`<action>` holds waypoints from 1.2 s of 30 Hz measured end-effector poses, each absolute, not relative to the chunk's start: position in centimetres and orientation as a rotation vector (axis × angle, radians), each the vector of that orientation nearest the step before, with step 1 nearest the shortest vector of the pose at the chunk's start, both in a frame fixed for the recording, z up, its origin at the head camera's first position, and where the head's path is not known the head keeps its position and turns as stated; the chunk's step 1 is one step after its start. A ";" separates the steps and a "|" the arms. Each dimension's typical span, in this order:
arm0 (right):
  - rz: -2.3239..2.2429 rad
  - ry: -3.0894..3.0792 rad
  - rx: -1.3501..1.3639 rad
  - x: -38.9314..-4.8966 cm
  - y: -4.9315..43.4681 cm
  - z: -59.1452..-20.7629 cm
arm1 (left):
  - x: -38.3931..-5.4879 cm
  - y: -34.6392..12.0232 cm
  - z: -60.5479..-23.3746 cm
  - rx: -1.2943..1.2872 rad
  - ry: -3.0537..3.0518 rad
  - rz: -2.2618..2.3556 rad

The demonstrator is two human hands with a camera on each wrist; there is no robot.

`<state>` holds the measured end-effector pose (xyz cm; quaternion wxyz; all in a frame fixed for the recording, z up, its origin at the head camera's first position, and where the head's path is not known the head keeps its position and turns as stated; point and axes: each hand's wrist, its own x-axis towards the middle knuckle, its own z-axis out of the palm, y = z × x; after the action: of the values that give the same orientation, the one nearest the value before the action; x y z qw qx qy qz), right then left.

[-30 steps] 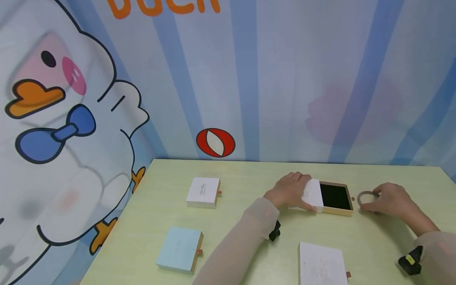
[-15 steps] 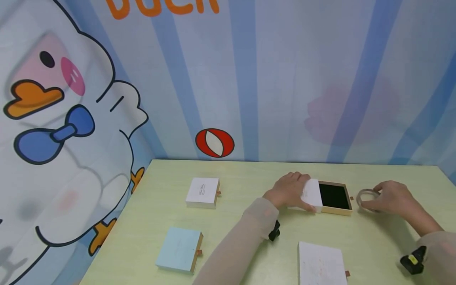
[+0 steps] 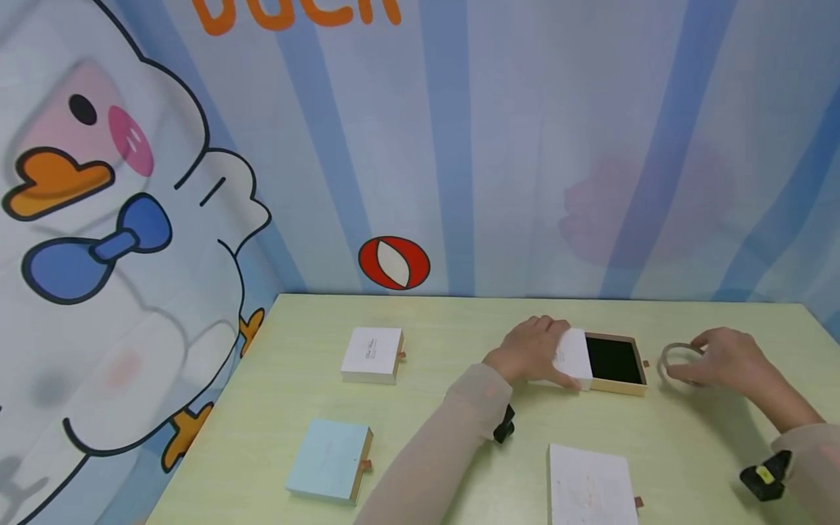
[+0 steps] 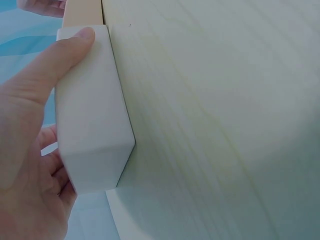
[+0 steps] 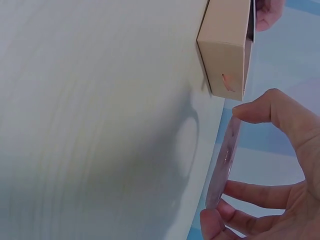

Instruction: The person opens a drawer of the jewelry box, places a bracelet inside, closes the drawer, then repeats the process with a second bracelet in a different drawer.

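Note:
My left hand [image 3: 533,351] grips the white sleeve [image 3: 573,359] of a small slide-out gift box, thumb on the near side and fingers behind. The box's tan drawer [image 3: 617,388] is pulled out to the right, showing a black lining. In the left wrist view the thumb [image 4: 75,47] presses along the sleeve's side. To the right of the drawer, my right hand [image 3: 738,361] pinches a pale, translucent bangle [image 3: 665,355] between thumb and fingers. The right wrist view shows the bangle [image 5: 224,162] edge-on, apart from the drawer's end and above the table.
A small white box [image 3: 372,354] stands at the back left, and a light blue box [image 3: 329,459] nearer the front. A larger white box [image 3: 590,485] lies in front of the open one. Behind the table [image 3: 459,335] hangs a cartoon backdrop [image 3: 512,146].
My right hand has risen slightly with the bangle and shifted a little right, away from the drawer. The left hand and the open box stay in place on the table.

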<state>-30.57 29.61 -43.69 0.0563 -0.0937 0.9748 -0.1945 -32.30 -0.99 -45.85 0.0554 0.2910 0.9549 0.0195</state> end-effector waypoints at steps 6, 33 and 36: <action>-0.611 2.950 -0.274 -30.6 29.4 -43.4 | -32.3 -1.0 -45.9 0.886 2.897 0.060; -0.665 2.929 -0.320 -30.2 27.8 -42.6 | -32.1 -1.0 -45.4 0.880 2.899 0.069; -0.668 2.930 -0.311 -30.2 27.5 -42.5 | -32.1 -1.0 -45.5 0.877 2.896 0.068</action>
<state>-30.16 27.49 -42.49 0.0601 -0.1029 0.9680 -0.2208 -32.07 -1.00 -45.45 0.0572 0.2894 0.9552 0.0225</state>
